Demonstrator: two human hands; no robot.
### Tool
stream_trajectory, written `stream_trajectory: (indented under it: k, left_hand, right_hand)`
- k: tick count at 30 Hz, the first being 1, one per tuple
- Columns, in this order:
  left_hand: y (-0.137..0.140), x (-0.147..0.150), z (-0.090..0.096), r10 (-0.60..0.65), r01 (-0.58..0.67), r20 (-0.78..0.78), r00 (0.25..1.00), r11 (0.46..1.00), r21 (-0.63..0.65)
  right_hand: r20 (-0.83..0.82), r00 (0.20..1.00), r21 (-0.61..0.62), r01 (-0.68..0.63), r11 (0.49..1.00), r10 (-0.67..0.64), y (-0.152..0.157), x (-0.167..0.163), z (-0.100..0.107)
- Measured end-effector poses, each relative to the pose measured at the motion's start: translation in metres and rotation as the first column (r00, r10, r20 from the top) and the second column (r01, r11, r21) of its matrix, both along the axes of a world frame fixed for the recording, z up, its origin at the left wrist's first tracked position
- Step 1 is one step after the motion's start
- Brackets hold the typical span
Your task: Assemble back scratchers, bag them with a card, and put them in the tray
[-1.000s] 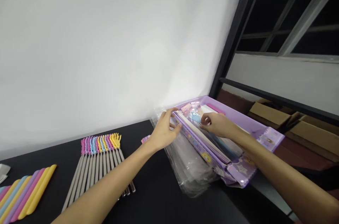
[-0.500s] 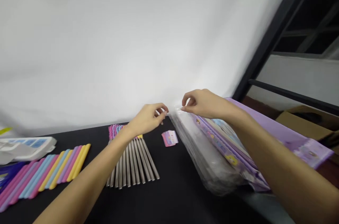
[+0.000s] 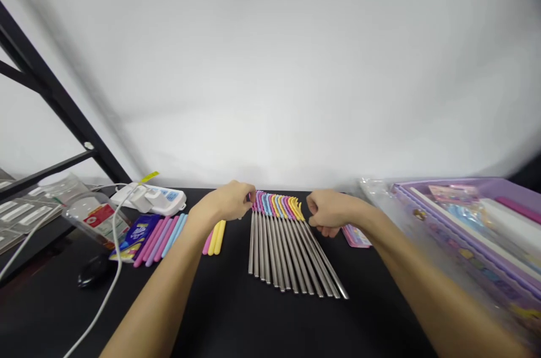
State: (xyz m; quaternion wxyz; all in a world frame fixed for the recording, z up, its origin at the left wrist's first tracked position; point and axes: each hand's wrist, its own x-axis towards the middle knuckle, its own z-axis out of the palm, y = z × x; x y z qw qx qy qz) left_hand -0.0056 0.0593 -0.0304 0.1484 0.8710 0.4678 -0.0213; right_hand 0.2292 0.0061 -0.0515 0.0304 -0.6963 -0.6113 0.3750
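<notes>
A row of metal straws (image 3: 287, 256) with coloured, bent tips lies fanned out on the black table. My left hand (image 3: 230, 201) is at the left end of the tips, its thumb and fingers pinched together near a pink one. At the right end, beside the yellow tips, my right hand (image 3: 332, 211) is closed with curled fingers. Whatever either hand grips is hidden. Pink and purple cards (image 3: 355, 237) lie just past my right hand, partly covered by it. Coloured tubes (image 3: 163, 238) lie left of my left forearm, which hides some of them.
To the right, a purple box (image 3: 456, 184) holds packaged items, with clear plastic bags (image 3: 380, 194) beside it. At left are a white power strip (image 3: 167, 200), its cable (image 3: 116, 245), a blue packet (image 3: 139, 234), a clear plastic jar (image 3: 97, 217) and a black mouse (image 3: 93, 270).
The view has turned left. My right hand has left the clear plastic bags and come to the straws' right end. My left hand is now at their left end.
</notes>
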Motion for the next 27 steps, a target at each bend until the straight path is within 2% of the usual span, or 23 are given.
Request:
stream_trajectory:
  k: [3,8,11,15,18,20,21,24,27]
  left_hand:
    - [0.000,-0.004,0.005,0.152,-0.145,-0.169,0.974,0.988,0.051]
    - [-0.003,-0.002,-0.001,0.277,-0.278,-0.280,0.919,0.960,0.035]
    - [-0.001,0.002,-0.011,0.300,-0.306,-0.299,0.906,0.952,0.028]
    - [0.004,0.005,-0.019,0.269,-0.270,-0.261,0.927,0.962,0.034]
    - [0.004,0.005,-0.013,0.185,-0.186,-0.184,0.965,0.982,0.012]
    - [0.000,0.007,-0.004,0.033,-0.033,-0.002,0.999,0.998,-0.062]
    - [-0.003,0.009,0.001,-0.062,0.076,0.136,0.989,0.992,-0.100]
    - [-0.013,0.017,0.012,-0.276,0.382,0.486,0.829,0.915,-0.133]
    - [-0.019,0.025,0.013,-0.316,0.478,0.571,0.757,0.864,-0.156]
  right_hand:
    - [-0.097,0.995,-0.091,0.023,0.996,-0.032,0.003,0.004,-0.011]
    - [-0.166,0.986,-0.063,0.019,0.998,-0.030,0.004,0.006,-0.020]
    - [-0.216,0.974,-0.058,0.061,0.996,-0.072,0.005,0.005,-0.023]
    - [-0.277,0.954,-0.031,0.112,0.993,-0.116,0.006,0.009,-0.020]
    - [-0.435,0.891,0.039,0.161,0.986,-0.129,0.003,0.016,-0.008]
    - [-0.574,0.811,0.105,0.207,0.973,-0.111,-0.001,0.021,0.004]
    - [-0.640,0.763,0.147,0.232,0.961,-0.086,-0.003,0.023,0.010]
    - [-0.785,0.618,0.308,0.325,0.894,0.046,-0.009,0.027,0.025]
    - [-0.841,0.518,0.422,0.450,0.787,0.155,-0.011,0.030,0.031]
